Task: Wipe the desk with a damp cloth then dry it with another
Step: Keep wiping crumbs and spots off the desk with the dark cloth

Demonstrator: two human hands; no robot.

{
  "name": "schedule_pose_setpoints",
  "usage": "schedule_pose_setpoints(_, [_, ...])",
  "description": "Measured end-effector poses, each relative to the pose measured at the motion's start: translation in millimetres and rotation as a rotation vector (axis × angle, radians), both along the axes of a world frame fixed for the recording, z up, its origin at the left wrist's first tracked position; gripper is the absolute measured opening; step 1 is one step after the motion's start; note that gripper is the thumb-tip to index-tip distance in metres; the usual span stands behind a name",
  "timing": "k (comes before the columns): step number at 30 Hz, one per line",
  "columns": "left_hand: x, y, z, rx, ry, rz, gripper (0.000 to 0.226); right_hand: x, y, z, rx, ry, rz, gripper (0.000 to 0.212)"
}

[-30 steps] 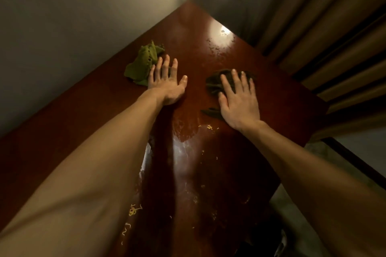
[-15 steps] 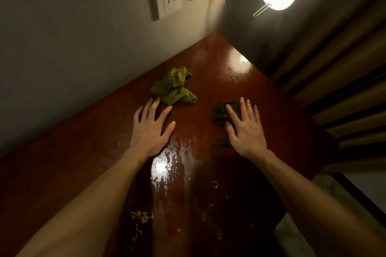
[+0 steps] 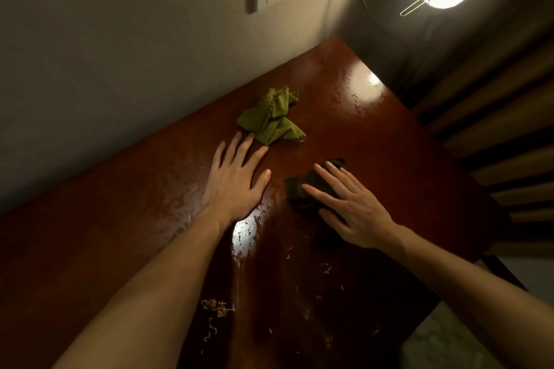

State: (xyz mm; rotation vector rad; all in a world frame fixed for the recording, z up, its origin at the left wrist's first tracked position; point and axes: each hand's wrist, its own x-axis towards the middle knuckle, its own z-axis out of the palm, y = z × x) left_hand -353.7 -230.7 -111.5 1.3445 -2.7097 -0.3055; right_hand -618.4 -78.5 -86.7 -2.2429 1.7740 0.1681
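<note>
Head view is showing the dark cloth (image 3: 302, 193) lying on the desk (image 3: 389, 141), its long axis running away toward the curtain side, under the flat, spread right hand (image 3: 350, 204). The left hand (image 3: 236, 180) is lying open, fingertips touching the crumpled green cloth (image 3: 269, 120).

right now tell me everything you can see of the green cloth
The green cloth is thin fabric with a zigzag-cut edge, crumpled into a loose heap, not spread out. It lies on the reddish-brown desk near the wall. The left hand lies flat beside it, fingertips reaching its near edge; nothing grips it.
</note>
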Motion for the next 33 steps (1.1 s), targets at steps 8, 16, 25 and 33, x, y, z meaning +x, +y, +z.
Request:
schedule_pose_setpoints(8, [-0.2, 0.1, 0.5, 0.017, 0.053, -0.005, 0.059, 11.6, -57.4, -10.8, -0.072, 0.011, -0.218, 0.056])
schedule_pose_setpoints(16, [8.5, -1.7, 14.3, 0.23, 0.325, -0.008, 0.053, 96.0, -7.1, -0.3, -0.031, -0.027, 0.01, 0.057])
schedule_pose_setpoints(25, [159.1, 6.1, 19.6, 0.033, 0.171, 0.33, 0.053, 138.4, -46.7, -2.8, -0.021, -0.08, -0.185, 0.06])
schedule_pose_setpoints(33, [185.7, 20.2, 8.1, 0.037, 0.098, 0.327, 0.054, 179.4, -99.7, -8.6, -0.05, -0.037, -0.024, 0.056])
